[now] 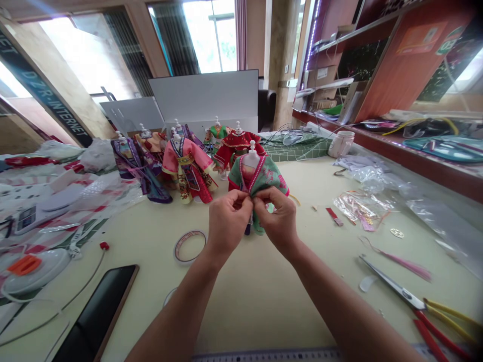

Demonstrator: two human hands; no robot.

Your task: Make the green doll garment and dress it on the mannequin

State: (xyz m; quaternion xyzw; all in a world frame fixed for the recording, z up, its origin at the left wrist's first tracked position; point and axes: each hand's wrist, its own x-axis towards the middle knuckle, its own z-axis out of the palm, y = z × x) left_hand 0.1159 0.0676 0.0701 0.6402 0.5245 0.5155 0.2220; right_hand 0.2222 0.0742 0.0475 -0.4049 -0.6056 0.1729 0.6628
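Note:
A small headless doll in a green and pink robe (274, 176) stands upright in front of me, its white neck peg showing above the collar. At its waist, where the robe's front edges meet, my left hand (231, 213) pinches the cloth from the left side. My right hand (275, 211) pinches the same front from the right, its fingertips almost touching the left ones. The fingers hide the exact fold they grip. Just behind stand a doll in a red cape (237, 143) and a doll in a pink robe (188, 166).
A tape roll (189, 246) and a phone (100, 311) lie to the left. Red-handled scissors (409, 296), a pink tassel (411, 264) and a plastic packet (362, 206) are on the right. A ruler (264, 356) runs along the front. More dressed dolls (138, 166) stand back left.

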